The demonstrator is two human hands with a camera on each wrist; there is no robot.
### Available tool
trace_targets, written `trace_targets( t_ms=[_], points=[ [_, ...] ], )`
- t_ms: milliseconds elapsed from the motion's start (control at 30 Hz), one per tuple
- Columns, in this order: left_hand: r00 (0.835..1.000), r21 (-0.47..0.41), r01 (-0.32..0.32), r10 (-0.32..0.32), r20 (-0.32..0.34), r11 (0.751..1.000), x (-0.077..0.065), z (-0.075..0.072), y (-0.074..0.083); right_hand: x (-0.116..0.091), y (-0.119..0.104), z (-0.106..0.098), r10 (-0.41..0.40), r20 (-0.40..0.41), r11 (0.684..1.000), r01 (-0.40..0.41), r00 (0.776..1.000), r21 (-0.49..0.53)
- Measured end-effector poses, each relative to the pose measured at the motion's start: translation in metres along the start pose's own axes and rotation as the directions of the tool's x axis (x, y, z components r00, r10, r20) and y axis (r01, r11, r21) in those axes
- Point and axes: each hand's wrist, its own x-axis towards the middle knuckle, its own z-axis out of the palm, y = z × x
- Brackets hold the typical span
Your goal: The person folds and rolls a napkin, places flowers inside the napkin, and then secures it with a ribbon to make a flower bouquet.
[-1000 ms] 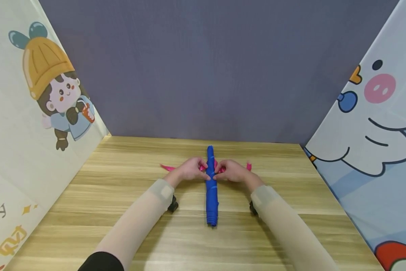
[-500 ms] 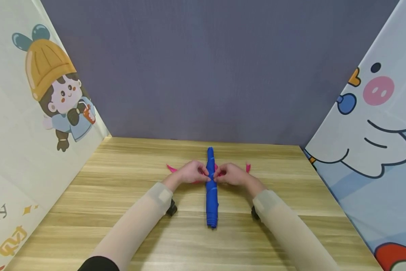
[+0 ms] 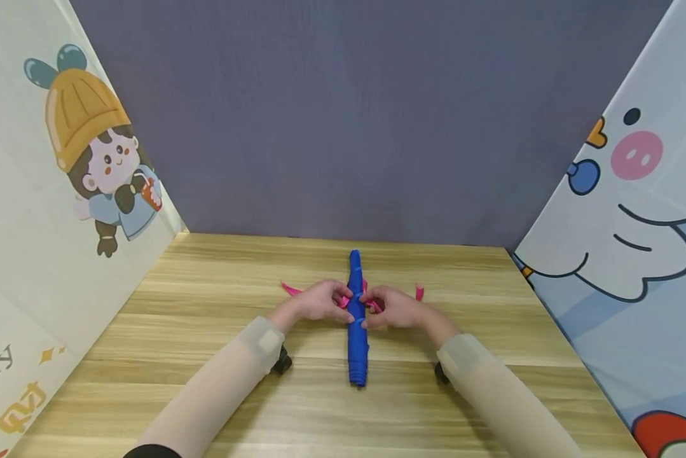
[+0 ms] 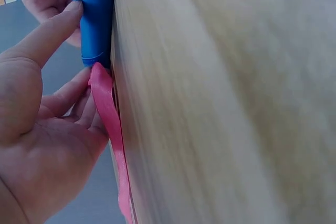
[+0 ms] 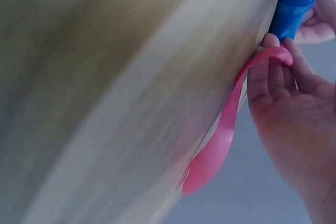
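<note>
A blue rolled-up bundle of smooth fabric (image 3: 357,346) lies lengthwise on the wooden table, narrower at its far end. My left hand (image 3: 320,300) holds its left side, thumb on the near part and fingertips further up. Opposite it, my right hand (image 3: 398,308) grips the right side in the same way. A pink ribbon (image 4: 111,114) comes out by the left fingers and trails along the table. On the other side, a loop of pink ribbon (image 5: 223,129) curves over the right fingers. How the ribbon passes under the bundle is hidden.
The wooden table (image 3: 217,273) ends at a grey back panel (image 3: 343,127). White printed panels with cartoon figures stand at the left (image 3: 22,242) and right (image 3: 669,254). Dark wrist devices sit under both forearms.
Both hands have slid a little toward me along the bundle, and thumbs and fingers are spread wider apart. More pink ribbon shows beside the fingers. The bundle stays in place.
</note>
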Motion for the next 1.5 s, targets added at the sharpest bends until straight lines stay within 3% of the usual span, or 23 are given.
trace_targets(
  t_ms=[233, 433, 733, 1000, 1200, 1500],
  points=[
    [0.999, -0.029, 0.011, -0.012, -0.034, 1.0, -0.002, 0.004, 0.0, -0.004, -0.001, 0.007, 0.008, -0.048, 1.0, -0.008, 0.999, -0.007],
    [0.999, 0.006, -0.01, 0.011, -0.049, 1.0, -0.005, 0.006, 0.002, -0.007, -0.003, 0.009, -0.009, -0.044, 1.0, 0.008, 0.999, -0.015],
    [0.999, 0.024, -0.053, 0.052, 0.016, 0.998, -0.012, 0.007, 0.005, -0.011, -0.004, 0.011, -0.019, -0.027, 0.999, 0.017, 0.999, -0.047],
    [0.997, -0.008, -0.03, 0.03, 0.074, 1.0, -0.024, 0.011, 0.009, -0.02, -0.01, 0.014, -0.001, -0.007, 1.0, 0.001, 1.0, -0.02],
    [0.999, -0.008, -0.031, 0.031, 0.03, 0.999, -0.028, 0.018, 0.011, -0.025, -0.011, 0.02, 0.005, -0.036, 1.0, -0.005, 0.999, -0.024],
    [0.999, 0.062, 0.007, -0.004, -0.044, 0.998, -0.034, 0.022, 0.017, -0.027, -0.017, 0.03, 0.023, -0.132, 0.996, -0.035, 0.991, -0.083]
  ],
)
